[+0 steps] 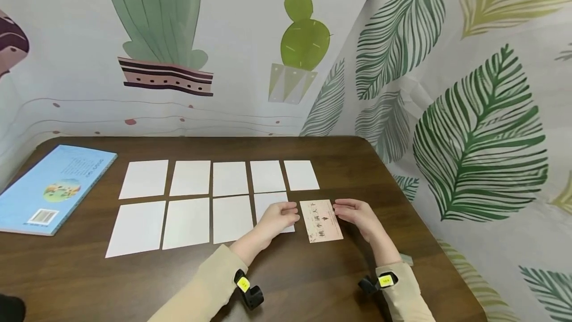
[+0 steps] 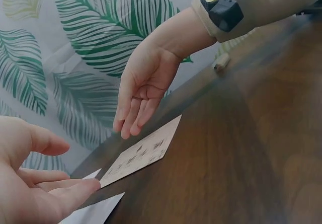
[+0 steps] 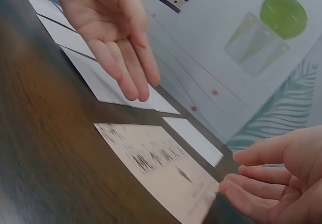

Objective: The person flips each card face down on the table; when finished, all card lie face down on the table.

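A pale pink card (image 1: 321, 221) printed with dark characters lies flat on the brown table, at the right end of the front row. Just left of it is my left hand (image 1: 278, 220), fingers relaxed, over a white card (image 1: 264, 201) that it partly covers. My right hand (image 1: 358, 216) is by the pink card's right edge, its fingers loosely bent. In the right wrist view, fingertips of the right hand (image 3: 271, 183) come close to the card's edge; whether they touch it I cannot tell. Neither hand grips anything.
Several blank white cards (image 1: 188, 223) lie in two rows left of and behind the pink card. A light blue book (image 1: 58, 183) is at the table's left. Behind the table (image 1: 286, 282) stands a patterned wall. A small pale object (image 1: 406, 259) sits beside the right sleeve.
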Tool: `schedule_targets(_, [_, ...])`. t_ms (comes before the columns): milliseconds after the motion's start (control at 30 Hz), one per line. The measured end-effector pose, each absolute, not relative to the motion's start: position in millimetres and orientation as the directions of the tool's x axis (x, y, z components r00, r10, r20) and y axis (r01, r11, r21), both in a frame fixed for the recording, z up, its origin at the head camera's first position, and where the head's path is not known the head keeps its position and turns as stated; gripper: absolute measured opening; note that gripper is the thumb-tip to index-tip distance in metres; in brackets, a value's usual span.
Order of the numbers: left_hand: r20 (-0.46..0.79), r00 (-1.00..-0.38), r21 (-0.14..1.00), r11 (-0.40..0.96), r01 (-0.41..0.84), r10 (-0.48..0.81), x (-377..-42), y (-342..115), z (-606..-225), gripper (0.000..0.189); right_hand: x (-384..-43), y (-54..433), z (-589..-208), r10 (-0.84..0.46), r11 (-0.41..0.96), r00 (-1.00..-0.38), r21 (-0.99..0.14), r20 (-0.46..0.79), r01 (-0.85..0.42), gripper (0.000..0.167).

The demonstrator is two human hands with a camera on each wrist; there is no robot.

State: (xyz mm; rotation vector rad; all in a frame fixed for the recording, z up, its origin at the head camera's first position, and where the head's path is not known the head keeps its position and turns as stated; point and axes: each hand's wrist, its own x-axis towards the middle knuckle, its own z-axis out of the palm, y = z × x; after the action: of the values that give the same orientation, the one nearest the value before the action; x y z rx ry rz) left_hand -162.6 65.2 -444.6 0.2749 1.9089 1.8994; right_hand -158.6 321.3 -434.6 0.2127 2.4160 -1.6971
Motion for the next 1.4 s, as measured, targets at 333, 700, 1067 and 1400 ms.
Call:
schedule_targets(333, [-0.176, -0.859, 0.984, 0.062, -0.167, 0.48, -157, 84, -448, 0.056, -154, 329, -436, -0.009, 0.35, -0.961, -0.901, -0.276, 0.255, 0.049])
schedule_targets(700, [-0.189, -0.855, 0.982, 0.069, -0.178, 0.483, -157, 86, -447, 0.056, -156, 326, -437, -0.029, 0.338, -0.959, -0.906, -0.282, 0.256, 0.051])
schedule_targets(1067, [-0.191, -0.854, 0.982, 0.086, -0.171, 0.483, -156, 87, -447, 0.056, -160, 328, -439, 0.002, 0.33, -0.962, -0.908, -0.272, 0.258, 0.053])
schedule_targets(1400, [-0.191, -0.856, 0.982, 0.088, -0.169, 0.481, -157, 87, -449, 0.055, -162, 326, -440, -0.019, 0.256, -0.957, -0.926, -0.29, 0.276, 0.059])
